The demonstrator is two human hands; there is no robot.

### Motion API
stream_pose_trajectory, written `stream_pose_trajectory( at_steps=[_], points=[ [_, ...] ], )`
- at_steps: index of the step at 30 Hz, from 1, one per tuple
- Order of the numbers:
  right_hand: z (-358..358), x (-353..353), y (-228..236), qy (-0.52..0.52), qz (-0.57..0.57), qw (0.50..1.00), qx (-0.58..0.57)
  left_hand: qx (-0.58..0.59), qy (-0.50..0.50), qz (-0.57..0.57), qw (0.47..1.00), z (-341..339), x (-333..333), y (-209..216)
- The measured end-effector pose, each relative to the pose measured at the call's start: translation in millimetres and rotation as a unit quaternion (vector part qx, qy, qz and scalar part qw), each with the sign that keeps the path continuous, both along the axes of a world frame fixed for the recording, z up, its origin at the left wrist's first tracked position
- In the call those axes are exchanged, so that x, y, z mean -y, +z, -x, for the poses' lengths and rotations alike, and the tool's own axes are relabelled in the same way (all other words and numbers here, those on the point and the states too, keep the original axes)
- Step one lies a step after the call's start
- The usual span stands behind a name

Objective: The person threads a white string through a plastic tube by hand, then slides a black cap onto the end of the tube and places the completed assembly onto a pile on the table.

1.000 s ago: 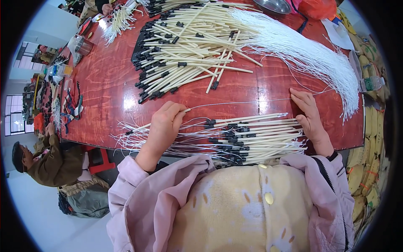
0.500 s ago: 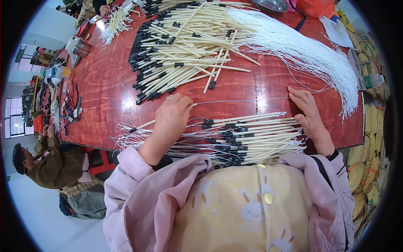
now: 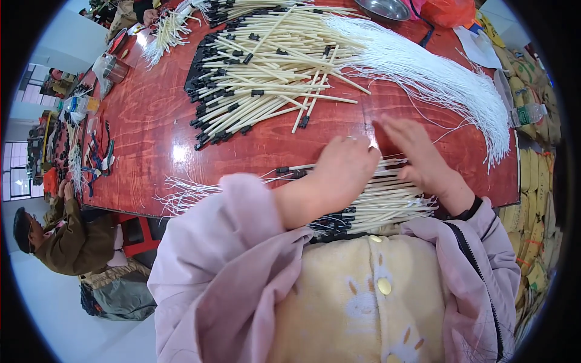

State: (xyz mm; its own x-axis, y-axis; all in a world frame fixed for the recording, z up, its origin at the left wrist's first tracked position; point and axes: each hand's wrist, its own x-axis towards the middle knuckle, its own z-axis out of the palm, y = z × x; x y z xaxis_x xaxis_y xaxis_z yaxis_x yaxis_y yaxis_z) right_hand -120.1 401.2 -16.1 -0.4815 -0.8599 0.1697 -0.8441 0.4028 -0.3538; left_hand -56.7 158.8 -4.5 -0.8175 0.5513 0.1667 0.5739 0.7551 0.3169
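My left hand (image 3: 346, 174) is closed over a thin cream stick (image 3: 302, 167) with a black clip at its left end. The fingertips and the stick's other end are hidden from above. Close by on the right, my right hand (image 3: 423, 158) has its fingers stretched out and slightly blurred, thumb apart from them. Beneath both hands lies a row of cream sticks (image 3: 393, 202) with black clips, near the table's front edge. Loose white strings (image 3: 187, 196) trail from the row's left side, partly covered by my left sleeve.
On the red table (image 3: 145, 133), a large heap of clipped cream sticks (image 3: 266, 78) lies farther back. A thick bundle of white cords (image 3: 436, 78) spreads to its right. A metal bowl (image 3: 385, 8) and a plastic bottle (image 3: 529, 115) stand beyond. Another person (image 3: 66, 236) sits at the left.
My left hand has moved right with the stick, up to my right hand. The cord stretched between the hands no longer shows. My right hand has shifted slightly left.
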Motion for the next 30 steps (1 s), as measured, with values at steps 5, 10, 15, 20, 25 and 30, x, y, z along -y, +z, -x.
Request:
stream_pose_trajectory(
  at_steps=[5, 10, 15, 20, 25, 30],
  points=[
    [10, -16, 17, -0.094, 0.011, 0.994, 0.052, 0.009, 0.141, -0.166, 0.976, -22, 99, 24],
    [10, 6, 15, -0.050, -0.020, 0.996, 0.069, 0.056, 0.300, -0.180, 0.935, -51, 145, 32],
    [11, 11, 30, -0.054, -0.028, 0.997, 0.045, 0.090, 0.222, -0.168, 0.956, -55, 133, 19],
    [4, -9, 39, -0.066, -0.036, 0.996, 0.045, 0.081, 0.144, -0.127, 0.978, -39, 107, 6],
    [-8, -40, 33, -0.094, -0.033, 0.994, 0.047, 0.097, 0.107, -0.046, 0.988, -18, 89, -1],
    [-11, -66, 29, -0.131, -0.042, 0.990, 0.045, 0.088, 0.106, -0.031, 0.990, -7, 86, -4]
  ],
)
